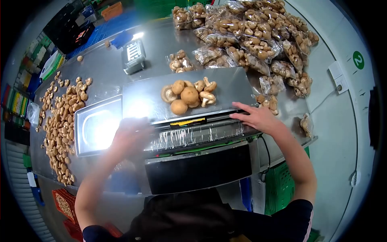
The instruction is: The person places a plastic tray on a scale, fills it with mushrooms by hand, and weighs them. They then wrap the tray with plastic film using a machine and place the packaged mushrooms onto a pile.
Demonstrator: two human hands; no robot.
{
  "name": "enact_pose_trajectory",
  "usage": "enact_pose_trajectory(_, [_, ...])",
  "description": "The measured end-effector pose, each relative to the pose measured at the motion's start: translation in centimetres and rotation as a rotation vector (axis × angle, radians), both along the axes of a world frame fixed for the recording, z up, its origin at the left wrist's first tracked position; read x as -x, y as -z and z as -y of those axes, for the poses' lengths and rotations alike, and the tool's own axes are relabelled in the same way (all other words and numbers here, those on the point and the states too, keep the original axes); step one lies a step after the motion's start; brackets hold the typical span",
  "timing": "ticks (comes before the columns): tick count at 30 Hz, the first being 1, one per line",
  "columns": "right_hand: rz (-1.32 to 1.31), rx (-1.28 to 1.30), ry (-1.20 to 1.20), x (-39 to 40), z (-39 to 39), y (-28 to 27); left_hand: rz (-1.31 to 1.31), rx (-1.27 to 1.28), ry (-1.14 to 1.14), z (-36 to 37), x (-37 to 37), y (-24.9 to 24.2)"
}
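Observation:
Several loose brown mushrooms (188,96) lie in a cluster on the raised metal plate (229,80) of a wrapping machine. Clear film (193,135) stretches across the machine's front, below a yellow and black label (188,122). My right hand (256,117) rests at the plate's front right edge, fingers apart, with nothing seen in it. Blurred by motion, my left hand (131,135) is at the front left corner of the machine, near the film's left end; its fingers are smeared, and whether it holds anything is hidden.
A metal tray (96,127) lies left of the machine. Loose mushrooms (62,125) are heaped on the far left. Bagged mushrooms (258,40) pile up at the back right. A white plastic basket (134,55) stands behind the plate. Red crates (64,205) sit below, at lower left.

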State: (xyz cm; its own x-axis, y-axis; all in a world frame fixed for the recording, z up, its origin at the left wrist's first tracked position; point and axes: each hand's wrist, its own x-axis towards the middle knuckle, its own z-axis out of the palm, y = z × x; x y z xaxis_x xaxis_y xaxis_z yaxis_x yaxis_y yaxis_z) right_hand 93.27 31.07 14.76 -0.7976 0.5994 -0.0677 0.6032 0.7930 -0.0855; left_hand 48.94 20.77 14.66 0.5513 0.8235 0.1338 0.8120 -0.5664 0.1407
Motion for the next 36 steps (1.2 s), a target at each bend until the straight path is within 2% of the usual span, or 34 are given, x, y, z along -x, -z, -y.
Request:
enact_pose_trajectory(1, [-0.12,0.001,-0.059,0.7,-0.1,0.3,-0.067,0.045,0.044,-0.7,-1.1,0.2])
enact_pose_trajectory(2, [-0.232,0.04,-0.054,0.6,0.0,1.2,-0.06,-0.074,0.155,-1.0,-1.7,0.4])
enact_pose_trajectory(4, [-0.451,0.118,-0.045,-0.3,0.6,3.3,0.188,-0.115,0.102,-0.1,-0.9,4.0])
enact_pose_trajectory(5, [-0.61,0.164,-0.05,-1.1,1.5,3.6,0.295,0.006,0.013,1.6,-0.5,3.0])
enact_pose_trajectory(7, [-0.539,0.685,0.417,-2.3,5.3,-0.9,0.544,0.215,-0.18,5.2,0.4,1.0])
enact_pose_trajectory(8, [-0.653,0.718,0.378,-2.9,6.1,-2.1,0.612,0.287,-0.223,6.7,0.8,0.0])
enact_pose_trajectory(9, [-0.767,0.745,0.337,-3.1,6.3,-3.3,0.877,0.507,-0.348,7.7,0.1,-2.7])
enact_pose_trajectory(11, [-1.114,0.528,0.202,-1.7,4.7,-6.6,1.254,0.34,-0.305,6.5,1.9,-4.8])
enact_pose_trajectory(12, [-1.176,0.365,0.244,-0.8,3.2,-7.8,1.238,0.163,-0.484,4.8,1.7,-6.9])
enact_pose_trajectory(13, [-1.232,0.201,0.283,0.5,1.0,-8.9,1.366,0.002,-0.269,1.6,2.0,-7.9])
enact_pose_trajectory(14, [-1.297,0.194,0.395,3.0,-1.2,-9.4,1.492,-0.059,-0.442,-1.0,0.3,-9.1])
enact_pose_trajectory(15, [-1.359,0.186,0.505,5.7,-3.6,-9.6,1.397,-0.109,-0.531,-4.9,0.9,-7.5])
enact_pose_trajectory(16, [-1.213,0.164,0.439,7.5,-6.5,-8.1,1.243,-0.105,-0.419,-8.7,0.2,-5.9])
enact_pose_trajectory(17, [-1.069,0.138,0.374,8.7,-9.5,-5.1,1.22,-0.004,-0.454,-11.6,-0.8,-3.6])
enact_pose_trajectory(18, [-0.748,-0.015,0.314,9.2,-11.6,-1.6,1.241,0.144,-0.413,-13.5,-1.2,0.4])
enact_pose_trajectory(19, [-0.54,0.004,0.321,9.6,-12.3,2.0,1.051,0.165,-0.416,-14.4,-1.6,4.7])
enact_pose_trajectory(20, [-0.384,0.235,0.386,9.6,-12.4,4.0,0.862,0.182,-0.419,-14.3,-2.1,7.4])
enact_pose_trajectory(22, [-0.445,0.188,0.243,8.5,-11.0,4.0,0.476,0.232,-0.338,-11.2,-3.4,4.2])
enact_pose_trajectory(25, [-0.368,0.599,0.336,8.3,-5.9,-1.5,0.582,0.381,-0.353,-7.9,-5.3,0.6])
enact_pose_trajectory(26, [-0.538,0.59,0.267,7.6,-4.3,-0.8,0.442,0.55,-0.447,-6.8,-6.1,-1.4])
enact_pose_trajectory(27, [-0.57,0.703,0.336,7.5,-2.1,-2.8,0.533,0.59,-0.441,-5.4,-6.2,-2.3])
enact_pose_trajectory(28, [-0.539,0.683,0.366,7.1,-0.3,-4.0,0.623,0.629,-0.436,-3.9,-6.1,-3.1])
enact_pose_trajectory(30, [-0.803,1.249,0.616,6.4,3.5,-5.4,1.038,1.028,-0.519,-0.7,-6.2,-4.6])
enact_pose_trajectory(31, [-0.704,1.197,0.593,6.1,5.3,-6.2,1.15,1.017,-0.381,1.0,-6.5,-5.7])
enact_pose_trajectory(32, [-0.605,1.145,0.567,5.9,6.8,-6.6,0.945,0.988,-0.355,2.7,-6.1,-5.4])
enact_pose_trajectory(34, [-0.687,1.397,0.716,5.3,9.7,-3.8,1.014,1.257,-0.504,4.8,-6.5,-3.5])
enact_pose_trajectory(35, [-0.763,1.401,0.787,5.4,11.0,-1.8,1.066,1.307,-0.558,5.9,-6.7,-1.9])
enact_pose_trajectory(36, [-0.84,1.402,0.861,5.4,12.3,0.3,0.993,1.3,-0.631,6.9,-7.2,-0.7])
